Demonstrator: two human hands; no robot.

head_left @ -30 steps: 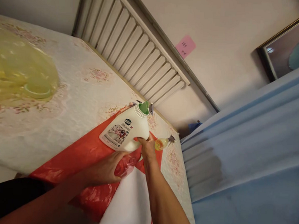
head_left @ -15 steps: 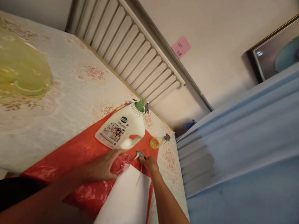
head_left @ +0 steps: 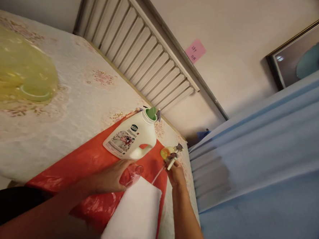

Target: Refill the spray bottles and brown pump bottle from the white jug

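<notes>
My left hand (head_left: pixel 118 176) is closed around a clear bottle (head_left: pixel 131 174) whose threaded neck is uncapped; the red sheet shows through it. In my right hand (head_left: pixel 177 172) is a spray trigger head (head_left: pixel 171 160), its thin dip tube slanting down to the left over the red plastic sheet (head_left: pixel 93 148). Just beyond my left hand stands a large white detergent jug (head_left: pixel 134 134) with its neck uncovered and a green spout inside. Behind the trigger head is a small spray bottle (head_left: pixel 166 152) with yellow liquid, partly covered by it.
A folded white cloth (head_left: pixel 136 215) lies on the sheet near me. Yellow plastic bags (head_left: pixel 22 68) rest at the left on the floral tablecloth (head_left: pixel 82 104). A radiator (head_left: pixel 142 42) runs along the back, and a blue curtain (head_left: pixel 253 168) hangs at the right.
My right hand has moved right and a little up with the spray trigger head, away from the bottle's mouth. The left hand and its bottle have hardly shifted.
</notes>
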